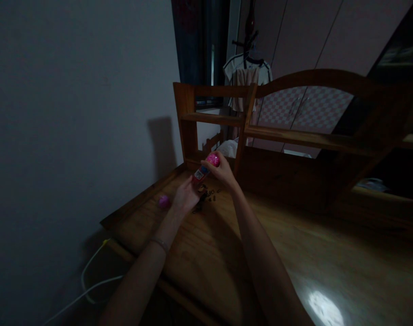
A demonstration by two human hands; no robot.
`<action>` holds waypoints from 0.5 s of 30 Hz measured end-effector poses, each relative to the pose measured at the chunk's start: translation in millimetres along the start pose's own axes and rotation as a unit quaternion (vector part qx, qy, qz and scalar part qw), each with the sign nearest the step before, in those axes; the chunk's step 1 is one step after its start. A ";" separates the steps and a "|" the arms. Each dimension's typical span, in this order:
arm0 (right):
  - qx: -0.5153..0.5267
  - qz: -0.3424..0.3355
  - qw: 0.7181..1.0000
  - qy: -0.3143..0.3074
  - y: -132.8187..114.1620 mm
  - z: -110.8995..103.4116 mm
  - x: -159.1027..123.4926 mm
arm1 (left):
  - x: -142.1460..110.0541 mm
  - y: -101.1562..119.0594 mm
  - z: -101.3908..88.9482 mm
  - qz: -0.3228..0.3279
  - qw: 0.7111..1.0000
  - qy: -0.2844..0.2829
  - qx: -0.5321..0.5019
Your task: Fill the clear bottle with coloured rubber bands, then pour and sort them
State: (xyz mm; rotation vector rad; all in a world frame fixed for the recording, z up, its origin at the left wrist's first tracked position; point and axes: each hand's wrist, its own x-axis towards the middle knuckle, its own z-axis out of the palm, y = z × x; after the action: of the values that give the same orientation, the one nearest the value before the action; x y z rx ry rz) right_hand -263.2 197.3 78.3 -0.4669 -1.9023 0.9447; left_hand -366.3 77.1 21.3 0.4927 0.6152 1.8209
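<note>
Both hands are on a small clear tube (199, 174) with a printed code label, tilted above the wooden table. My left hand (186, 196) is closed round its lower end. At the upper end, my right hand (223, 172) grips a round, shiny pink top (213, 159). I cannot make out whether this top is joined to the tube. Under the hands lie several small black loops and bits (209, 195), too dim to name surely. Left of my left hand, a purple-pink round piece (164, 201) rests on the table.
The wooden table (295, 235) meets a pale wall (91, 113) on the left. A wooden shelf frame (213, 120) rises along its far edge. A white cable (86, 290) hangs near the left front corner. Behind, clothes (247, 74) hang on a stand.
</note>
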 end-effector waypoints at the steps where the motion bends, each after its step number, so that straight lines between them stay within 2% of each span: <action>1: -0.006 -0.001 1.000 0.002 0.3 -1.1 0.1 | 2.2 -0.9 -2.0 -0.005 1.000 0.005 0.002; 8: -0.040 -0.029 0.999 -0.004 -3.8 -2.1 -3.3 | 13.1 -3.0 -14.5 0.004 0.995 0.096 0.002; 15: -0.064 -0.043 0.997 -0.015 -7.8 -7.6 -5.0 | 18.8 -7.0 -22.6 -0.015 0.991 0.128 0.037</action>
State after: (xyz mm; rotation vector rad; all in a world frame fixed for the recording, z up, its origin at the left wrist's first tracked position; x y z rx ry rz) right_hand -253.7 192.4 83.4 -0.4436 -2.0030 0.7799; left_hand -380.7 92.9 -0.1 0.2989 0.8627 1.8523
